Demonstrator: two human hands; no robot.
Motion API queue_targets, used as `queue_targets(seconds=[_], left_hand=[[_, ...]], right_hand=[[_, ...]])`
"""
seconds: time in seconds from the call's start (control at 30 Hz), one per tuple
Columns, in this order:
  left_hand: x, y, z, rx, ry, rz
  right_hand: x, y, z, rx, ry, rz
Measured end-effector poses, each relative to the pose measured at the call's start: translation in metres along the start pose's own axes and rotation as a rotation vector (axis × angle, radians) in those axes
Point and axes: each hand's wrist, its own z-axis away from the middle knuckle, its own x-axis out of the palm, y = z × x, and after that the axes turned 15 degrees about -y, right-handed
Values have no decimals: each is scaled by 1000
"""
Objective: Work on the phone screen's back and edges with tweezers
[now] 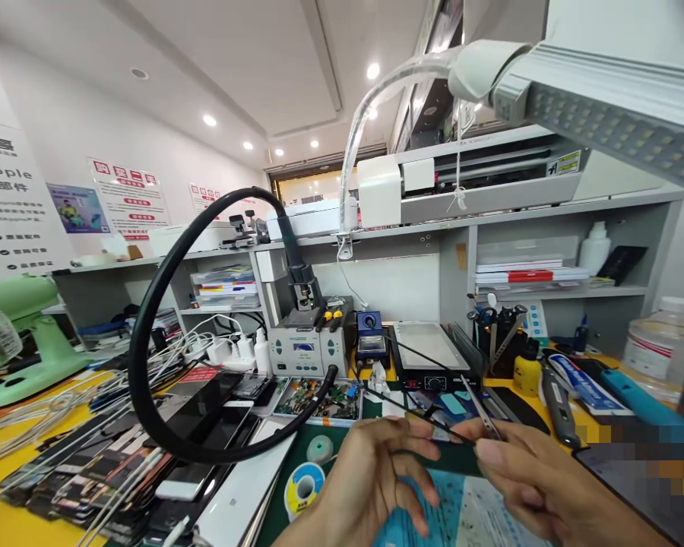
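At 6 o'clock on the bench point(11, 524), the left hand point(365, 486) pinches a thin black wire point(416, 410); the right hand point(541, 486) grips tweezers point(482, 414) (pointing to 11 o'clock). A shaky pinch could drop it.

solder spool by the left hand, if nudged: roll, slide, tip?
The solder spool lies flat on the green mat, so it would probably slide, not roll. It sits low, so tipping seems unlikely. Likely heavy for its size.
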Motion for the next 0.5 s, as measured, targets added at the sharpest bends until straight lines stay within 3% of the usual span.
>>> queue_targets(seconds=[0.13, 0.27, 0.5], left_hand=[[8, -1, 4, 129, 0, -120], [14, -4, 6, 164, 8, -208], [10, -16, 1, 293, 75, -289]], right_hand=[[-2, 0, 2, 23, 8, -22], [0, -6, 2, 16, 12, -12], [0, 1, -12, -12, -36, 120]])
